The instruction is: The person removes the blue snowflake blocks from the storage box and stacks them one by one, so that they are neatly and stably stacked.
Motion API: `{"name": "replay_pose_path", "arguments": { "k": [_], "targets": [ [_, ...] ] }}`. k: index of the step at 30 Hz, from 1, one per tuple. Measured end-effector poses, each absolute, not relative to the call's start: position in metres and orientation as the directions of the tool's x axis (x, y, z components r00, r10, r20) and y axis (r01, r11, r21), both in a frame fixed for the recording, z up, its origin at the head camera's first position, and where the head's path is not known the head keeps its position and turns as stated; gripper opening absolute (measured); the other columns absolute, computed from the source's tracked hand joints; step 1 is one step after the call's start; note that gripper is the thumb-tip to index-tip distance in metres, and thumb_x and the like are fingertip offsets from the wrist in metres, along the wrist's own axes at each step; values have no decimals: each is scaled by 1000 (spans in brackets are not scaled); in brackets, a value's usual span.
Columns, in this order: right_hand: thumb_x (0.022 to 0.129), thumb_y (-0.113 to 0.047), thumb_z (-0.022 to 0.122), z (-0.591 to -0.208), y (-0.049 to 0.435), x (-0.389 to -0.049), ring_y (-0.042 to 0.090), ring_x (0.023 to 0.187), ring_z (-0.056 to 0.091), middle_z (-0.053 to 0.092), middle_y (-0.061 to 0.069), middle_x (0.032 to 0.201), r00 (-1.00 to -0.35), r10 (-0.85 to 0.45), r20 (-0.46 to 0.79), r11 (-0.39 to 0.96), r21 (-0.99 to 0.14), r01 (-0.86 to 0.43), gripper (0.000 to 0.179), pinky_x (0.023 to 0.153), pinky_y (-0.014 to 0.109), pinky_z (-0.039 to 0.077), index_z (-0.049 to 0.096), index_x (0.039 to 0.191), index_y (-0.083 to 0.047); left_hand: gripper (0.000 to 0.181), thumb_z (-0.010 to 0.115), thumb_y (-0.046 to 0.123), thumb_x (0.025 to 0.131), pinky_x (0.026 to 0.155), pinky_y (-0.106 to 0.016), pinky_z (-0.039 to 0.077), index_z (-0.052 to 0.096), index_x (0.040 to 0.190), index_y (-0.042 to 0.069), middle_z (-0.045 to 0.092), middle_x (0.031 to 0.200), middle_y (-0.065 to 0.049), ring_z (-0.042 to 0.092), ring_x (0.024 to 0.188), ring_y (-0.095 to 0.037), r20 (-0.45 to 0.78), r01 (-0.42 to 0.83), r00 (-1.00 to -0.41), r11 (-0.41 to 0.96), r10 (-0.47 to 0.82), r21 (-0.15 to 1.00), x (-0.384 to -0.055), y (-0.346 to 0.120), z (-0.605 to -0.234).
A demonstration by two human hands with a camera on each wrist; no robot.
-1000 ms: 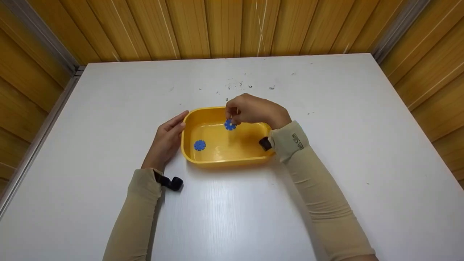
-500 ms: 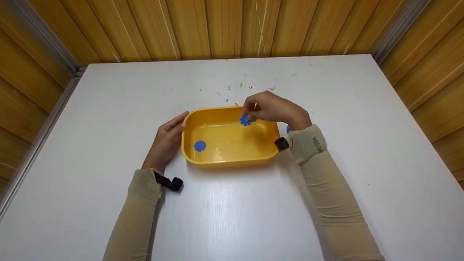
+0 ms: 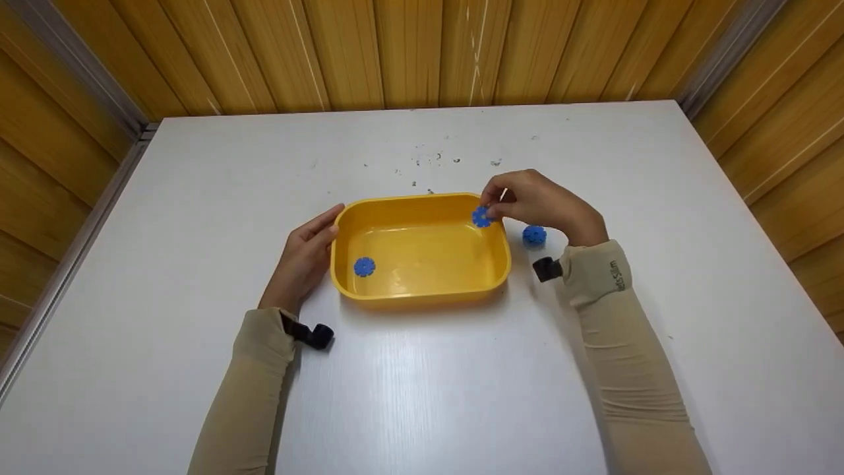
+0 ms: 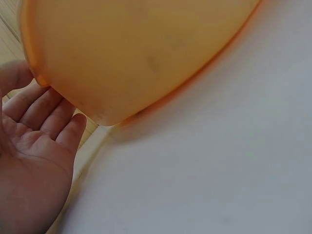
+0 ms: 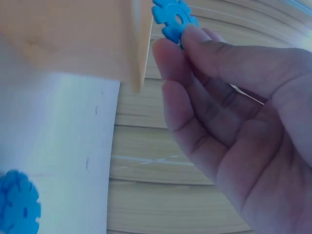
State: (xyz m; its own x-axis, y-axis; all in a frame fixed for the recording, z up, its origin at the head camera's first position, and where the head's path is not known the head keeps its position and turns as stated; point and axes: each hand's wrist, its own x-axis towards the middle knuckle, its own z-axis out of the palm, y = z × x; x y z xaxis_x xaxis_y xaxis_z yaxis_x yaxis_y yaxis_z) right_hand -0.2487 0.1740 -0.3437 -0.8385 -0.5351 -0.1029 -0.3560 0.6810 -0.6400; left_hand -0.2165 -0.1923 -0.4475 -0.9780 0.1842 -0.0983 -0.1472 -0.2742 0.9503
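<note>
A yellow plastic basin point(image 3: 422, 290) stands on the white table. My left hand point(image 3: 306, 254) rests against the outside of its left end, fingers fairly straight; in the left wrist view the fingers point(image 4: 41, 109) lie along the wall. Over the basin's far right corner, my right hand point(image 3: 537, 201) pinches a blue snowflake disc point(image 3: 482, 216), notched round its edge, between thumb and forefinger. The right wrist view shows this disc point(image 5: 170, 14) held up near the basin rim. Another blue snowflake disc point(image 3: 364, 266) lies flat on the basin floor, near left.
Right of the basin, below my right wrist, a small pile of blue snowflake discs point(image 3: 534, 236) sits on the table point(image 3: 409, 396). Dark scuff marks dot the tabletop behind the basin. Wood-look panels point(image 3: 409, 53) rise along the back and sides.
My right hand has moved right with the pinched snowflake disc, from over the basin's middle to its far right corner. The pile on the right has come into view. My left hand stays put.
</note>
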Motion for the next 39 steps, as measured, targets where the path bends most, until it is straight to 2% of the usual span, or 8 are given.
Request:
{"name": "replay_pose_path", "arguments": {
  "k": [5,13,21,26,39],
  "targets": [
    [92,-11,64,-348,187,-248,28,89,64,69,7,96,-867,-483,-119,691,-660,-295,8,76,23,54,66,99,-6,51,56,15,97,114,-27,34,42,145,8,39,152,-3,34,142,-14,-96,-144,-978,-266,185,953,-217,-192,-448],
    [91,-14,65,-353,205,-244,30,90,65,69,9,96,-887,-440,-136,689,-686,-236,12,77,19,54,66,101,-7,51,57,16,96,113,-26,36,43,145,8,40,152,-3,35,141,-13,-87,-136,-979,-270,185,953,-216,-193,-449],
    [91,-15,65,-359,221,-240,23,89,64,68,8,101,-905,-400,-147,716,-667,-208,14,78,19,52,66,104,-8,51,58,18,96,112,-25,36,44,144,9,40,152,-3,36,141,-13,-79,-128,-979,-269,187,954,-215,-195,-447],
    [92,-15,64,-362,228,-239,23,90,62,67,8,100,-914,-373,-161,736,-651,-186,14,79,22,51,66,105,-9,53,58,18,96,112,-25,36,42,145,9,39,153,-5,36,141,-15,-71,-124,-978,-270,196,955,-213,-197,-448],
    [93,-16,62,-374,243,-243,24,94,58,63,12,108,-915,-324,-240,776,-621,-112,18,93,42,49,66,109,-8,54,59,21,96,111,-25,38,42,145,9,40,152,-4,37,140,-15,-69,-123,-978,-270,198,955,-212,-197,-448]
  ]
}}
